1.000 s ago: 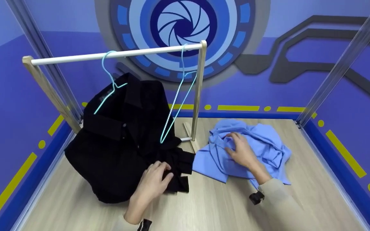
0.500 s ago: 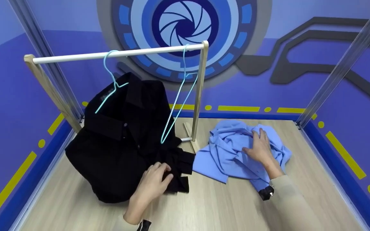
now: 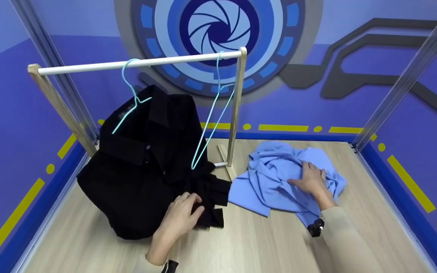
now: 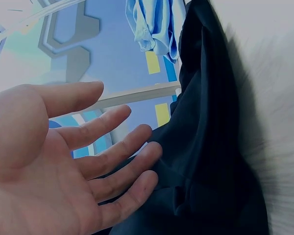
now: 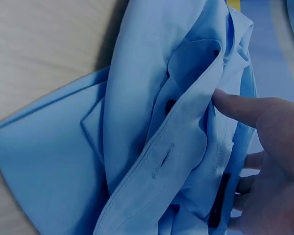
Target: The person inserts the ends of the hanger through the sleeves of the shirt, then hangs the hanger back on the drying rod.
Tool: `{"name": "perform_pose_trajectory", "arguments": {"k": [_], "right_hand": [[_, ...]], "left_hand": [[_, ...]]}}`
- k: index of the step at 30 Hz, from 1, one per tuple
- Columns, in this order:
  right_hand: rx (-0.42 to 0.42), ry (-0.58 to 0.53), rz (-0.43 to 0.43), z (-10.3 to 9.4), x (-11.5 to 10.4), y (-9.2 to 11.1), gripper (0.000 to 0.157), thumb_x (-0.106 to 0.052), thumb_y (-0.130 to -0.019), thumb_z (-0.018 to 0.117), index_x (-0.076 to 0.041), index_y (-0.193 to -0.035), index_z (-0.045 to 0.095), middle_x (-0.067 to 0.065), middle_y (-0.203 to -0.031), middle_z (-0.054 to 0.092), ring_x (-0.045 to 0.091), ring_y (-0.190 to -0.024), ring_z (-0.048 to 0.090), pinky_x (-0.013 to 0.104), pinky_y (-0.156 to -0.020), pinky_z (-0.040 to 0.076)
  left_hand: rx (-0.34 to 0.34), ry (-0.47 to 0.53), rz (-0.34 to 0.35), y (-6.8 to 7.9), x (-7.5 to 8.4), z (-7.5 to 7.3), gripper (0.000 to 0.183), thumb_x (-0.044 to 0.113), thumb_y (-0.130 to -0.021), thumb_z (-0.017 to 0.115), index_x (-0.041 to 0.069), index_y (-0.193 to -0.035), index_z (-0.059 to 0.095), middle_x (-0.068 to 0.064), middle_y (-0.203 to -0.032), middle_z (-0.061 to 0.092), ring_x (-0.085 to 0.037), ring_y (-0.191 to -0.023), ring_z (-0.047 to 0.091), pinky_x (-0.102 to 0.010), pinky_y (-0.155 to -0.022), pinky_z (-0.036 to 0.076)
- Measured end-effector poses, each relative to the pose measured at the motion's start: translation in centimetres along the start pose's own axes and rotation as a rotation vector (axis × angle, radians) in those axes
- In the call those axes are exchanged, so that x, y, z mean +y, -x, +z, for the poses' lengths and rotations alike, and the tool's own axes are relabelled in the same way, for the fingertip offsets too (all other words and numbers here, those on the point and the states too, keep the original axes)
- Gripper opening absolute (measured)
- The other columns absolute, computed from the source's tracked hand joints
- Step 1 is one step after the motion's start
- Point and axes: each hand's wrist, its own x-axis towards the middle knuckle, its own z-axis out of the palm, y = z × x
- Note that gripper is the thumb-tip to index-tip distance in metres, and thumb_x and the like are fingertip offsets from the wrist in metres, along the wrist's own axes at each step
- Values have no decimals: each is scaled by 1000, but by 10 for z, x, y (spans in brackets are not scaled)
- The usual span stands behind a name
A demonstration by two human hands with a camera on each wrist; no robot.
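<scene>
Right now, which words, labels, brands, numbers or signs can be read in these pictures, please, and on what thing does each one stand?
No readable text in any view.
Label-like patch inside the black shirt: too small and dark to read.
Light blue shirt: no lettering seen.
Wall graphic: shapes only, no letters or numbers.

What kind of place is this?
Probably a small booth made for handling clothes. It has decorated blue walls, metal posts at the corners, and a little clothes rack with a black shirt on a hanger.
</scene>
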Motion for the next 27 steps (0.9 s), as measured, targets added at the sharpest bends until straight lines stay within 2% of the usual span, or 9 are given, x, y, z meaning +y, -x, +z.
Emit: {"name": "perform_pose_trajectory", "arguments": {"k": [3, 10, 17, 27], "right_hand": [[-18, -4, -10, 1, 2, 2, 94, -38, -91, 77, 15, -151, 28, 40, -153, 31, 58, -141, 26, 71, -114, 6], [-29, -25, -43, 7, 9, 3, 85, -38, -91, 78, 14, -145, 40, 38, -145, 45, 56, -133, 41, 66, -108, 30], [-41, 18, -67, 11, 12, 8, 86, -35, -88, 81, 15, -145, 40, 39, -144, 45, 57, -133, 41, 69, -108, 29], [-72, 63, -116, 12, 7, 17, 86, -30, -82, 87, 13, -143, 45, 37, -139, 50, 57, -128, 46, 70, -103, 34]], "left_hand": [[-1, 4, -1, 0, 0, 1, 19, 17, -99, 68, 5, -114, 68, -9, -109, 65, -29, -100, 60, -49, -85, 49], [-23, 1, -16, 0, 1, 6, 18, 19, -99, 68, 7, -112, 68, -6, -109, 64, -27, -100, 60, -49, -85, 48], [-31, 3, -2, -2, -1, 10, 16, 18, -98, 68, 7, -110, 67, -7, -107, 63, -30, -100, 60, -51, -85, 48], [-55, 15, 21, -1, -1, 13, 15, 17, -98, 69, 7, -108, 67, -6, -106, 63, -32, -101, 61, -53, -83, 48]]}}
